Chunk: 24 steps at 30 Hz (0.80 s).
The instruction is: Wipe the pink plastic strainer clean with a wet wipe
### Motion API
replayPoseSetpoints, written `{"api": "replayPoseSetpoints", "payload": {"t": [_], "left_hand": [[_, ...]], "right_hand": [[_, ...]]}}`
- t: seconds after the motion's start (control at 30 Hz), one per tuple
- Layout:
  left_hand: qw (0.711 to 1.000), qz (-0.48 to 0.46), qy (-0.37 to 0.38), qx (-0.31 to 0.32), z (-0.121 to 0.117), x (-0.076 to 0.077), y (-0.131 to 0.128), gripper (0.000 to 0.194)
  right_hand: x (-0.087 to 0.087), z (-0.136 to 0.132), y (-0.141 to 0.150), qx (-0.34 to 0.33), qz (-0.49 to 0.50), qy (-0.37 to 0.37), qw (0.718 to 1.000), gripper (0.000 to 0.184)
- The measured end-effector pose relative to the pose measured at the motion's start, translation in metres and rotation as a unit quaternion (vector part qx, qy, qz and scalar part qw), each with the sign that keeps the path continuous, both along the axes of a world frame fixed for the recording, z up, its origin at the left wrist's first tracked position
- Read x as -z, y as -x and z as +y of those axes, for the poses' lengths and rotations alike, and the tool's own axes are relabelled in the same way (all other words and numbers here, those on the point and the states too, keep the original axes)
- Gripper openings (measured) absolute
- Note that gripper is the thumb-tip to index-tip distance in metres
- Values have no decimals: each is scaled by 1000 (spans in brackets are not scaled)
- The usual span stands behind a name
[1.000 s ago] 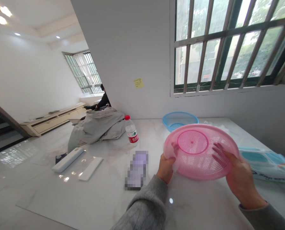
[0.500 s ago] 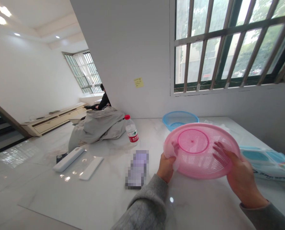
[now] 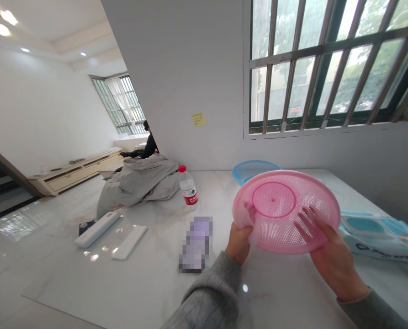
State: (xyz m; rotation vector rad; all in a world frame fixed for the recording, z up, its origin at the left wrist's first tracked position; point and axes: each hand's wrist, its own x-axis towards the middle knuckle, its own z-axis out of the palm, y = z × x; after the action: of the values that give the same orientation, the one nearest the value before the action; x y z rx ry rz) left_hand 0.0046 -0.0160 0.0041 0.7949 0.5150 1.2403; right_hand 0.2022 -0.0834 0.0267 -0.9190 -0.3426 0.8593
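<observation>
The pink basket point(image 3: 282, 214) is at four o'clock in the view, tilted and apparently held off the table point(image 3: 138, 283). The left hand point(image 3: 240, 242) grips its rim at eight o'clock; whether those fingers also pinch a cloth cannot be told. The right hand point(image 3: 337, 260) supports it at four o'clock, fingers spread wide behind the mesh. Risks: a slipping left thumb could drop the rim towards the phone point(image 3: 196, 242) at eight o'clock; a careless push towards eleven could knock the blue basket point(image 3: 246, 172) behind.
</observation>
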Motion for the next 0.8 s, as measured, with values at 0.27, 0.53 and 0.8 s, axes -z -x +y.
{"api": "replayPoseSetpoints", "payload": {"t": [0.27, 0.53, 0.8], "left_hand": [[999, 34, 4, -36, 5, 4, 2, 67], [998, 56, 5, -32, 4, 11, 0, 55], [998, 46, -5, -31, 2, 0, 3, 61]], "right_hand": [[-2, 3, -14, 8, -91, 40, 995, 40], [-9, 1, -16, 15, -81, 32, 996, 30], [0, 2, -9, 4, -26, 23, 999, 33]]}}
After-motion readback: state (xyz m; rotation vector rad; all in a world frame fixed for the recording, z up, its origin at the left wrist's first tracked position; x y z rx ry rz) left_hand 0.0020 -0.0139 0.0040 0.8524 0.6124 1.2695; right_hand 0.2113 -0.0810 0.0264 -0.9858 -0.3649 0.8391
